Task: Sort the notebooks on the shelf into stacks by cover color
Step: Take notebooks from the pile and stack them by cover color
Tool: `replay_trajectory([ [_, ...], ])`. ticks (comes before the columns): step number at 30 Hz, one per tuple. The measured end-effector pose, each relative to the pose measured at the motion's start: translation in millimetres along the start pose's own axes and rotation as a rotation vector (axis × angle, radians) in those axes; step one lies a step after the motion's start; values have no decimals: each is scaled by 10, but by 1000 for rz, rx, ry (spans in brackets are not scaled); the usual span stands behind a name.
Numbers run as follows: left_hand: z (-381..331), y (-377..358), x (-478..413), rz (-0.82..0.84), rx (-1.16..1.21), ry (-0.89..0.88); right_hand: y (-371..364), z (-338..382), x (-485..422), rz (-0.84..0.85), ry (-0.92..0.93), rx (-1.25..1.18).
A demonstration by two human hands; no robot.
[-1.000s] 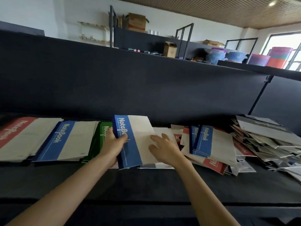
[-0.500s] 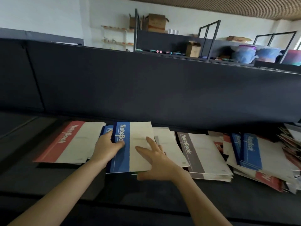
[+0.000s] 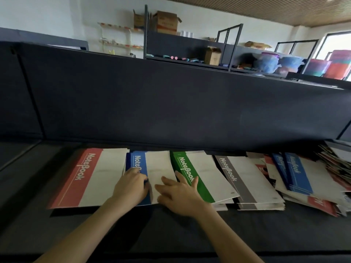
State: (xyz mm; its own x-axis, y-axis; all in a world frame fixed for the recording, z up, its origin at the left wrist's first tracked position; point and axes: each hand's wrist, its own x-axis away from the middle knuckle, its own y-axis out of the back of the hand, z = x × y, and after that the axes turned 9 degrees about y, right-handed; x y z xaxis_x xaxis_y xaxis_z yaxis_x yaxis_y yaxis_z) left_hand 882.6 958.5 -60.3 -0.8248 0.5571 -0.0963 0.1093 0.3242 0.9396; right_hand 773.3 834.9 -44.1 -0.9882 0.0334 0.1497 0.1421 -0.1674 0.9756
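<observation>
Dark matte back panel [image 3: 171, 103] is filling the upper middle of the view. Below it a dark cloth-like shelf [image 3: 171, 230] is running from nine to three o'clock, carrying every notebook. At three o'clock an unsorted heap of thin notebooks [image 3: 303, 179] is slumping, its blue, red and white covers overlapping askew. Working back toward nine o'clock, four low piles are lying side by side, edges touching or slightly overlapping: a grey-banded white notebook stack [image 3: 250, 183], a green-banded white notebook stack [image 3: 205, 173], a blue-banded white notebook stack [image 3: 157, 168] and a red-banded white notebook stack [image 3: 89, 177]. Both hands are working on the blue stack, just below centre. The left hand [image 3: 131, 188] is sitting on the blue band with fingers curled, seemingly gripping the top cover near its spine. The right hand [image 3: 180, 196] is lying flat with fingers straight and splayed, pressing the white part, its outer fingers reaching onto the green cover. Covers are looking like smooth, flat, rectangular card, soft-bound. Judgement: each book is probably handling light and bendy, and sliding readily over its neighbours. Taking hold at the stiffer spine band, with a flat palm steadying the free edge, should be keeping it from sagging or fanning.
</observation>
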Motion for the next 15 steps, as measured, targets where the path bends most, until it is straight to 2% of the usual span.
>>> replay_trajectory([
  [3, -55, -18, -11, -4, -64, -7, 2, 15, 13, -25, 2, -19],
  [7, -281, -24, 6, 15, -61, -94, -46, -40, 134, -213, -20, -94],
  [10, -581, -83, -1, 20, -43, -177, -64, -277, 315, -326, -79, -116],
  [15, -1306, -255, 40, 26, 14, -256, -56, -922, 826, -401, -235, -131],
])
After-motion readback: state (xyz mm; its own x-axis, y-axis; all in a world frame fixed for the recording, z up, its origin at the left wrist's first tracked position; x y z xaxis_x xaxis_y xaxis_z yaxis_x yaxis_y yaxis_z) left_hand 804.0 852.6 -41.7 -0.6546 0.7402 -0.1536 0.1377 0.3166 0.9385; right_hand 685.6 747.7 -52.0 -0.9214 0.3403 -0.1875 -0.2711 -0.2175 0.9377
